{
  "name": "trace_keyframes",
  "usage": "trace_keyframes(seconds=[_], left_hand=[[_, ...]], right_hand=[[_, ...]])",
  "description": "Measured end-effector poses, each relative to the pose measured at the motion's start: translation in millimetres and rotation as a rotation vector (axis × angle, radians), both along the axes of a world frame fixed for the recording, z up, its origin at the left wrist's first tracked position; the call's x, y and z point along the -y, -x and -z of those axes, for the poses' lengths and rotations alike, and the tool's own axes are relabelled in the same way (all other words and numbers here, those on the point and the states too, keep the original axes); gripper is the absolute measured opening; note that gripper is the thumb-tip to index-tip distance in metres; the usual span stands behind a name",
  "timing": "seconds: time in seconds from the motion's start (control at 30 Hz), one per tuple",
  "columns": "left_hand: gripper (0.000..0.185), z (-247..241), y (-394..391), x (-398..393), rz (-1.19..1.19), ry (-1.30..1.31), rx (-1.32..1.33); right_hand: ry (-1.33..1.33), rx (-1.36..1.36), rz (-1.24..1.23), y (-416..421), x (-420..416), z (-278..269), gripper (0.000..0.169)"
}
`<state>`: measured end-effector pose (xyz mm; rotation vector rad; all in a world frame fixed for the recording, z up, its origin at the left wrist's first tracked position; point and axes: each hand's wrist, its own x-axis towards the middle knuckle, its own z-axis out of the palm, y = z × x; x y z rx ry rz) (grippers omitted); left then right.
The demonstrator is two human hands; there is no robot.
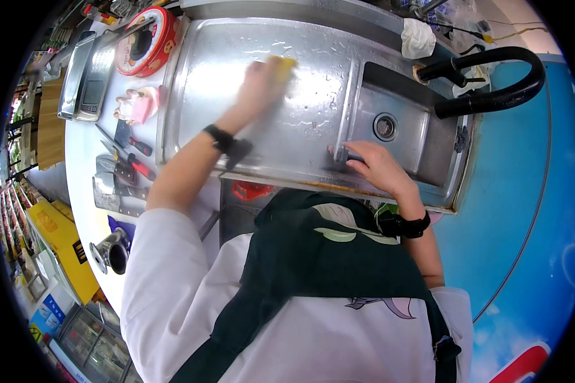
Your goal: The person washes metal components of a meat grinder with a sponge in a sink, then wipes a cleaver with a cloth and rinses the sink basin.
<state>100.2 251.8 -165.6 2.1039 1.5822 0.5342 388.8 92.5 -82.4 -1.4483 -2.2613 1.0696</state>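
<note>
Blurred by motion, my left hand (261, 84) presses a yellow sponge or cloth (283, 69) against the wet steel drainboard (268, 139). Water drops and streaks lie on the metal around it. My right hand (376, 163) is at the front of the raised rim (349, 105) between drainboard and sink basin (397, 155). Its fingers and thumb are bent around a dark gap or object by the rim; whether they hold something is unclear. The basin's round drain (385, 127) lies just beyond that hand.
A black curved faucet (503, 95) arches over the basin's right side; a white cloth (418, 38) hangs behind. Left of the drainboard are a red round tin (160, 48), a digital scale (88, 86), a pink sponge (141, 109), several knives and cleavers (120, 170), and a metal grinder part (112, 251).
</note>
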Motion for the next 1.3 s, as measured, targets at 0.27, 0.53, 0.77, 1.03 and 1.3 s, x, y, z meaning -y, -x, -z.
trace_keyframes(seconds=[0.27, 0.53, 0.77, 1.03, 1.3], left_hand=[[0.043, 21, 159, 49, -0.306, 0.0, -0.488], [0.027, 20, 18, 133, -0.063, -0.001, -0.217], [0.022, 43, -162, 156, 0.087, 0.23, -0.035], [0.027, -19, -169, 116, -0.075, 0.37, 0.435], [0.032, 8, 13, 47, -0.466, -0.04, -0.243]], right_hand=[[0.133, 0.085, 0.034, -43, 36, 14, 0.036], [0.168, 0.063, 0.03, -65, 38, 17, 0.038], [0.16, 0.109, 0.044, -103, 50, 17, 0.039], [0.247, 0.095, 0.142, -140, 55, 2, 0.038], [0.216, 0.063, 0.087, -141, 52, 11, 0.038]])
